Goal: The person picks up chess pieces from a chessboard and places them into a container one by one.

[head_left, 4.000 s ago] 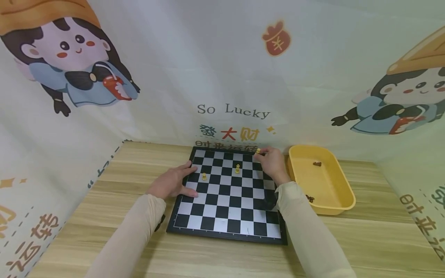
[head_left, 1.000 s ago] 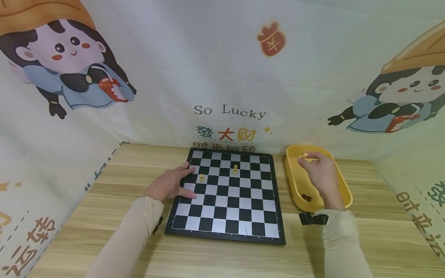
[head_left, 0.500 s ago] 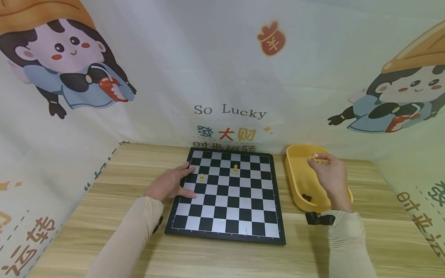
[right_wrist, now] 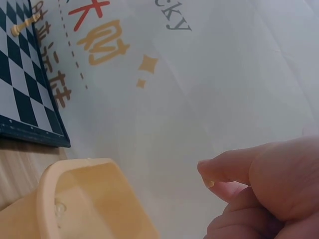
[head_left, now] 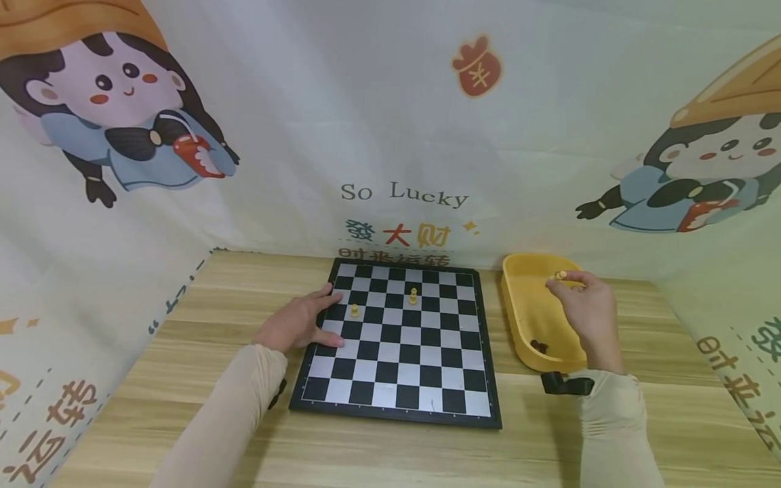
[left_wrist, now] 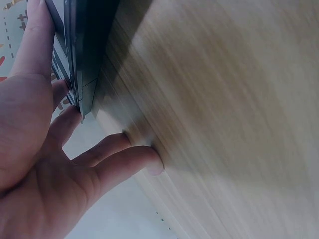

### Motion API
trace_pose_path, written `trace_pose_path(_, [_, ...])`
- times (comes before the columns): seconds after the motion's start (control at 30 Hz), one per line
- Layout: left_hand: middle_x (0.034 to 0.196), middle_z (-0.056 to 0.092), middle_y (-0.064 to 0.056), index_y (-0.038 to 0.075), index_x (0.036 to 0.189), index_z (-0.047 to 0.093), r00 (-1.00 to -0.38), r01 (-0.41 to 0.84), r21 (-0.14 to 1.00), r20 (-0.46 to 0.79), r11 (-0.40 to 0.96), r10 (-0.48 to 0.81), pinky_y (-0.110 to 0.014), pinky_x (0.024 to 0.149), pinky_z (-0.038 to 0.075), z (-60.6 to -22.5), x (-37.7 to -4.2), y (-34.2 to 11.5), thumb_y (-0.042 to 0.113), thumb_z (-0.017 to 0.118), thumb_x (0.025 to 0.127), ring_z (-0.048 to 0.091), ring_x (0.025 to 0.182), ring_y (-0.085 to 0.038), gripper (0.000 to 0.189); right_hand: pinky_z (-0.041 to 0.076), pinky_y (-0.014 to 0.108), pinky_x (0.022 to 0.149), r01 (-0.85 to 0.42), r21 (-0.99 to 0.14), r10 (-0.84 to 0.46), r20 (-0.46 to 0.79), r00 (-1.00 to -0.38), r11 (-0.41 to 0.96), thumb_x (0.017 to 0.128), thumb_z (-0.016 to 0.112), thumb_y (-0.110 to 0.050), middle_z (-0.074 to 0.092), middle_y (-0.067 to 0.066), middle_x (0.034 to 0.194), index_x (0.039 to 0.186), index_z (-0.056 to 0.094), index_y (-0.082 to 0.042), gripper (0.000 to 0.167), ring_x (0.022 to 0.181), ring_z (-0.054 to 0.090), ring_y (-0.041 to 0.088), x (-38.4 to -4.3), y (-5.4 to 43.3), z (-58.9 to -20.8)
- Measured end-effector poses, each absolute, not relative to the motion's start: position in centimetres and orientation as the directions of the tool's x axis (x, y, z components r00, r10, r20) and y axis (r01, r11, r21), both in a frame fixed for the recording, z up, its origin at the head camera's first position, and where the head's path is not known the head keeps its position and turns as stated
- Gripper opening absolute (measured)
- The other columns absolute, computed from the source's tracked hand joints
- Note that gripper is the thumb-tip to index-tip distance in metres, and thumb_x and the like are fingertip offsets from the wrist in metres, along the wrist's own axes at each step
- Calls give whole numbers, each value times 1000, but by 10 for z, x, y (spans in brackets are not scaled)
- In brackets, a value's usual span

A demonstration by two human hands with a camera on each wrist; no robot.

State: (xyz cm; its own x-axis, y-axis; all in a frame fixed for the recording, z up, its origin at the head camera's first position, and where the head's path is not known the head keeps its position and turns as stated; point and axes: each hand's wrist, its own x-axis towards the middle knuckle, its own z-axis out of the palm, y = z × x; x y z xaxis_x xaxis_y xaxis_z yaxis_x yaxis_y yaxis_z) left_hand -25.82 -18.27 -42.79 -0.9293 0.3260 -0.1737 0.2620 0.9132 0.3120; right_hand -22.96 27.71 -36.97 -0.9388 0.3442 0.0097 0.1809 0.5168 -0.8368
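Note:
Over the yellow tray [head_left: 511, 318], my right hand [head_left: 588, 308] pinches a small yellow chess piece [head_left: 561, 275] between thumb and fingertips. In the right wrist view the fingers cover nearly all of that piece. My left hand [head_left: 293, 322] rests on the left edge of the black-and-white chessboard [head_left: 399, 356], thumb and a finger spread on top. The left wrist view has other fingers [left_wrist: 132, 162] reaching down to the wooden table beside the board. Two yellow chess pieces stand on the board: a taller one [head_left: 413, 296] and a shorter one [head_left: 354, 310].
Dark brown chess pieces [head_left: 539, 346] lie in the near end of the tray. The wooden table [head_left: 201, 325] reaches back to a printed cloth backdrop [head_left: 403, 122] just behind the board. A strip of table separates board and tray.
From the board's far right corner, my right hand has carried the yellow chess piece over the tray, drifting slightly further right in the last second. The left hand stays on the board's edge.

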Motion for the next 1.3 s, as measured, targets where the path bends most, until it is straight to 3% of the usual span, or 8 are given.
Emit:
trace_pose_path(0.27, [171,21,-13,19,160,35,-926,257,309,-190,915,325,-57,122,36,-426,-258,-182,56,79,77,31,152,-46,101,34,27,42,203,-837,341,-21,-940,508,99,65,-37,36,-13,50,144,54,-6,56,44,35,8,-228,280,-369])
trace_pose_path(0.73, [172,19,-12,19,161,34,-925,246,310,-206,918,318,-57,122,35,-423,-258,-181,56,79,78,30,153,-46,101,36,27,43,194,-839,340,-11,-940,509,98,65,-38,34,-13,50,142,57,-8,54,45,35,8,-226,279,-366])
trace_pose_path(1.0, [171,20,-13,18,160,35,-926,252,317,-194,914,323,-56,122,37,-423,-258,-181,55,79,77,31,152,-45,101,36,25,42,102,-869,303,57,-951,483,98,67,-33,34,-14,48,136,61,-5,48,43,33,7,-229,267,-367])
trace_pose_path(1.3, [171,21,-14,17,160,36,-925,262,319,-186,911,331,-55,121,37,-425,-258,-181,53,81,78,32,152,-45,100,31,25,40,67,-868,262,73,-962,492,95,72,-39,35,-13,51,134,62,-3,54,43,33,7,-232,250,-372])
